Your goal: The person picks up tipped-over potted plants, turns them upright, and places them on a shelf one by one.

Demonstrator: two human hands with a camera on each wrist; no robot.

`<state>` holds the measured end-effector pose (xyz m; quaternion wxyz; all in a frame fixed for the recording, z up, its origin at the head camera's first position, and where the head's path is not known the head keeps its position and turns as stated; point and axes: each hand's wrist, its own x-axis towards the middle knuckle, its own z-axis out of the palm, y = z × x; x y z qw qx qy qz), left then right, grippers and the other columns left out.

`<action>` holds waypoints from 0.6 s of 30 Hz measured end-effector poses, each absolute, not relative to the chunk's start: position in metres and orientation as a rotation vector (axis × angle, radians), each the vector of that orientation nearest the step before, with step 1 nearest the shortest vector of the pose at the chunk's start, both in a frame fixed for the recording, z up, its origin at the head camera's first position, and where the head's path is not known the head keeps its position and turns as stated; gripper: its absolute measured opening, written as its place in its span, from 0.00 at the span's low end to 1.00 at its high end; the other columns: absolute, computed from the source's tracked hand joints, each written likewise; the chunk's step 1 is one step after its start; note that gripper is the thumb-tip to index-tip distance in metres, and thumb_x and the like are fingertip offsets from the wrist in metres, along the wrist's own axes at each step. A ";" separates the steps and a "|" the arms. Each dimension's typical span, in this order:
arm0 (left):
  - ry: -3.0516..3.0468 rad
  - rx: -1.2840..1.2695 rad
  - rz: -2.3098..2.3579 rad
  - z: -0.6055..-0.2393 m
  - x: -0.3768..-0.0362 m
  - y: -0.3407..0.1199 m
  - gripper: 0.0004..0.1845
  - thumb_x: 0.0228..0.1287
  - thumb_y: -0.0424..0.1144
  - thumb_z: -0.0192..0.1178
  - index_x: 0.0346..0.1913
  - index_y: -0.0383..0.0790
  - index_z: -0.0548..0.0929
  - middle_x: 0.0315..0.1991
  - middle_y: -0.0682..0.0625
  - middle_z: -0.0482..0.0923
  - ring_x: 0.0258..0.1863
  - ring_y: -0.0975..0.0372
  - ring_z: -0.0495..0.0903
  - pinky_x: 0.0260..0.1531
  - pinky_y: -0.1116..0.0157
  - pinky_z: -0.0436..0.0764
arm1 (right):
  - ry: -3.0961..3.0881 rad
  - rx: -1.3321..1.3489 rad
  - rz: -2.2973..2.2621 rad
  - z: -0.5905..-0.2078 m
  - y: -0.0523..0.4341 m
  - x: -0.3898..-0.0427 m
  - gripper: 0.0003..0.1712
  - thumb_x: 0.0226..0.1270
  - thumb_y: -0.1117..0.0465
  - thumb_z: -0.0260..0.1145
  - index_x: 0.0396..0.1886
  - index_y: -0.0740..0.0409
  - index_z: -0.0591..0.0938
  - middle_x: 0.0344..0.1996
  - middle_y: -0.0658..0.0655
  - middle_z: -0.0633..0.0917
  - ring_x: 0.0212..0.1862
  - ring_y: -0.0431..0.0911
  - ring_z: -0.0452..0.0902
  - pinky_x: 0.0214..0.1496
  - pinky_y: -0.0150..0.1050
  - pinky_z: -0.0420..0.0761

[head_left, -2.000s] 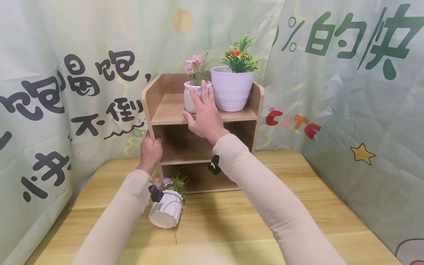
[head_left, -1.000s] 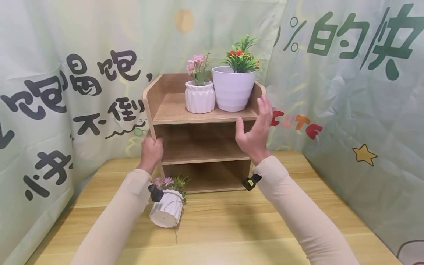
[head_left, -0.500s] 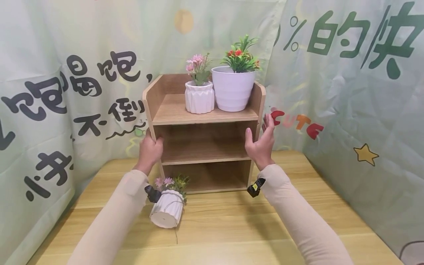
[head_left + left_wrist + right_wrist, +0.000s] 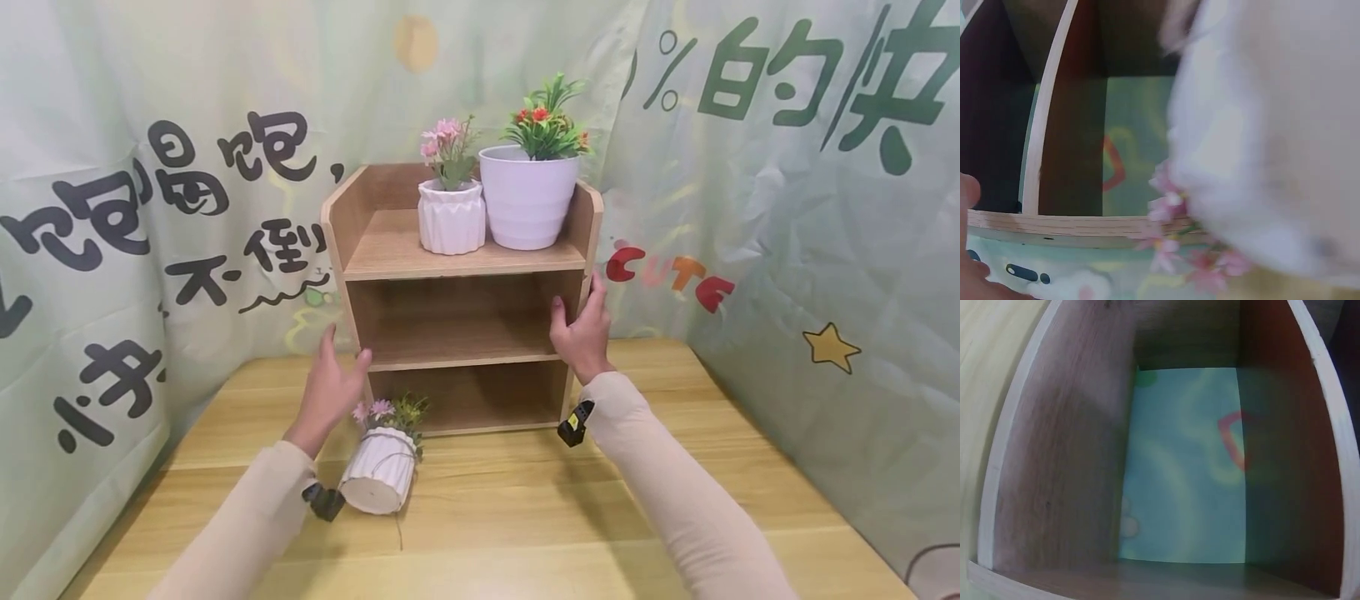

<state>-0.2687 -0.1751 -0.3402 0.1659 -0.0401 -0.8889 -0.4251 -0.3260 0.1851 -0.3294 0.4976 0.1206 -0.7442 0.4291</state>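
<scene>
A wooden three-tier shelf stands on the table. My left hand is beside its lower left side, fingers straight and thumb spread, holding nothing. My right hand is at the right side panel, fingers along its outer side and thumb apart in front. A small white pot with pink flowers lies tipped on its side by my left wrist, its base toward me; it looms large and blurred in the left wrist view. On the top tier stand a white ribbed pot of pink flowers and a larger white pot with red flowers.
Under everything is a light wooden table. A printed cloth hangs round the back and sides, close behind the shelf. The shelf's middle tier and bottom tier open toward me; the cloth shows through their back.
My right hand has left the ribbed pot on top and come down to the shelf's right side. My left hand has let go of the left side panel and moved down toward me.
</scene>
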 end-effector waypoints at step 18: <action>-2.884 -0.167 -0.961 -0.401 -0.199 -0.154 0.50 0.65 0.62 0.54 0.75 0.34 0.45 0.66 0.19 0.53 0.58 0.26 0.63 0.52 0.33 0.67 | -1.867 0.232 1.055 -0.344 0.182 -0.330 0.29 0.71 0.64 0.54 0.67 0.67 0.58 0.50 0.75 0.77 0.53 0.66 0.76 0.57 0.59 0.73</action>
